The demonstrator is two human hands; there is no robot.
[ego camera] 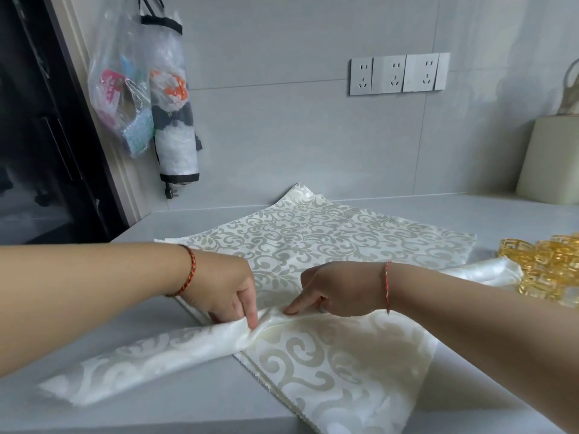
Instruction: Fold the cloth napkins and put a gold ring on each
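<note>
Grey counter (488, 211), tiled wall, sockets (398, 74). Left hand (224, 289) pinching napkin (329, 355) fold at near edge; right hand (336, 291) pressing it, forefinger straight. Rings (545, 264) heaped right.

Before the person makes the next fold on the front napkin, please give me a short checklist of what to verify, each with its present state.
1. The left hand pinches the gathered fold of the cream satin napkin with scroll pattern: ok.
2. The right hand pins the crease with a straight fingertip: ok.
3. Napkin lies fully on the grey countertop: not ok, its front corner passes the counter edge.
4. The pile of gold openwork napkin rings is near the right arm: ok.
5. The flat patterned napkin behind is undisturbed: ok.
6. Pleats even: cannot tell, hands cover them.
</note>
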